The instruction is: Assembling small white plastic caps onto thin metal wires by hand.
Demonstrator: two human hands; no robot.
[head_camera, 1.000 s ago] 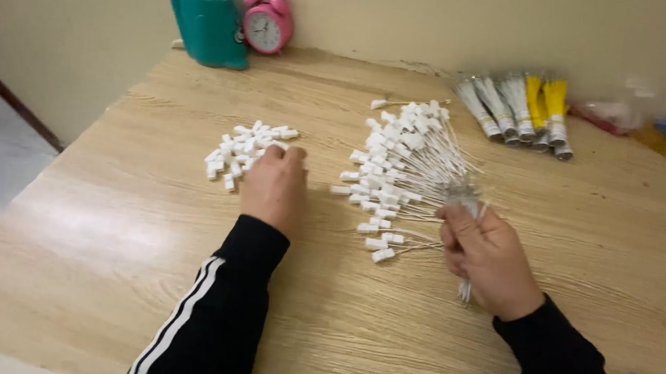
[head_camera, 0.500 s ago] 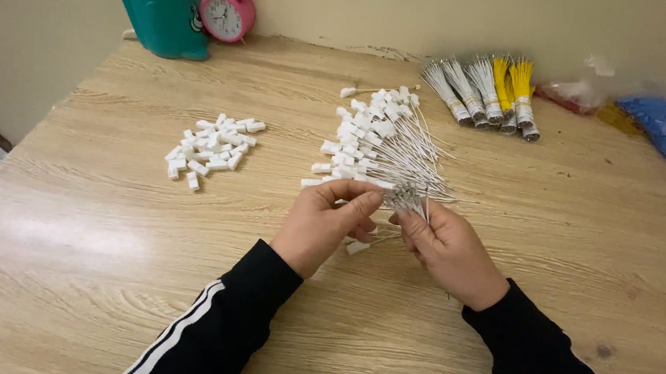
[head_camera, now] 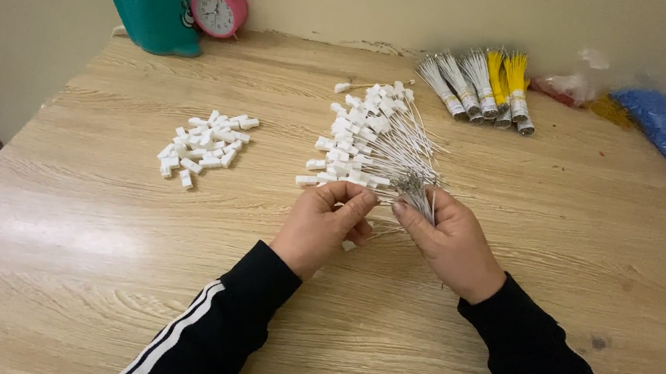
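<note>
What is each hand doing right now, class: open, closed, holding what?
Left hand: closed, pinching a white-tipped wire.
Right hand: closed, holding the bundle of thin wires.

1. I see bare table (head_camera: 93, 216) left of the left hand (head_camera: 322, 226).
2. Loose white caps (head_camera: 206, 141) block farther left.
3. Fanned wire bundle (head_camera: 376, 139) obstructs ahead of both hands.
</note>
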